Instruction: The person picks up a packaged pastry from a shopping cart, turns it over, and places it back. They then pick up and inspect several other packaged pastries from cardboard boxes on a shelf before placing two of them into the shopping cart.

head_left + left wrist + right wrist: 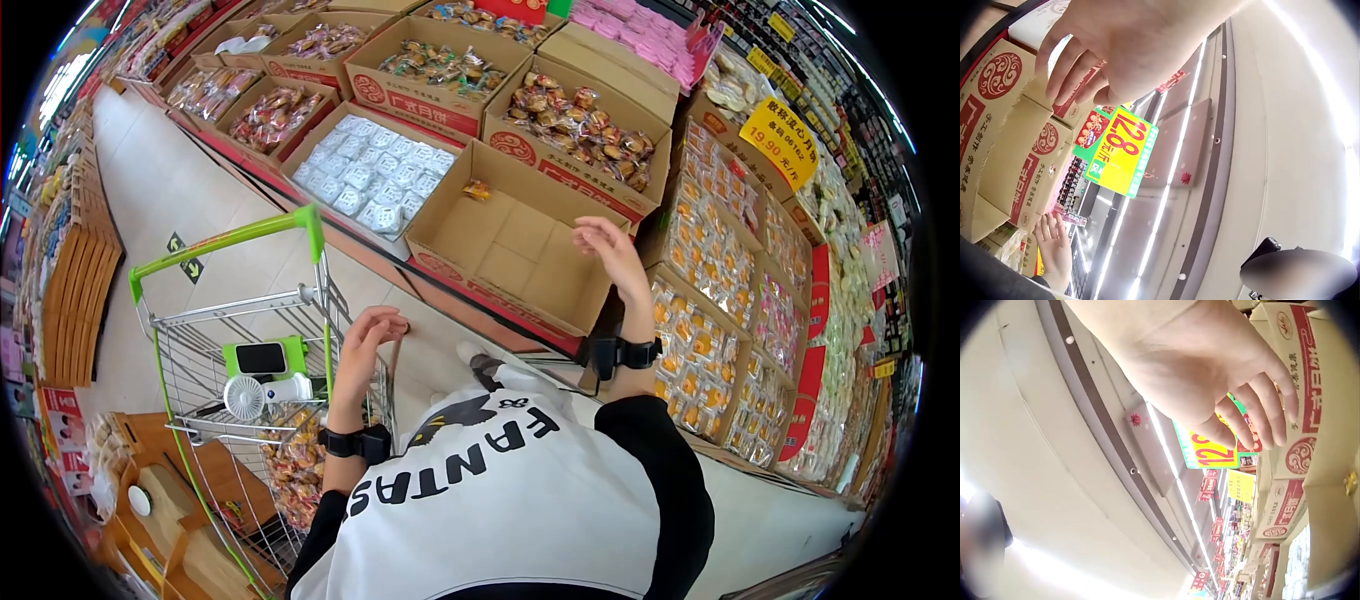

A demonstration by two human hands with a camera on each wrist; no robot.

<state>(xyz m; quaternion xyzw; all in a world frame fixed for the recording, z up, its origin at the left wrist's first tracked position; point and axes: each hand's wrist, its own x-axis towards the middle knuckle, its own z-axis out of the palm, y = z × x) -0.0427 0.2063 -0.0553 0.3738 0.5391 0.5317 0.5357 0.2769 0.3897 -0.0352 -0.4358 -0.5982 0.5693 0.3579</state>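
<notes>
I have both hands raised with nothing in them. The right hand (612, 258), fingers loosely bent and released, hangs at the right rim of the wide, shallow brown cardboard box (525, 260) in the centre of the frame. That box sits at the display's front edge, I'd guess so shoppers can reach in easily. A single small orange-wrapped pastry (477, 189) lies in its upper-left corner, well apart from my fingers.

Left of centre, the left hand (365, 350) is equally slack beside the green-handled wire shopping cart (235, 304); whether it touches the wire, I can't tell.

A bulging clear bag of wrapped pastries (297, 465) rests in the cart at lower left, presumably to keep my hands free. Above it, a round white handheld fan (245, 397) and a flat black phone (260, 358) lie near the handle, probably for quick access. At upper right, the tall yellow price sign (775, 140) stands over the goods, likely so it reads from a distance.
</notes>
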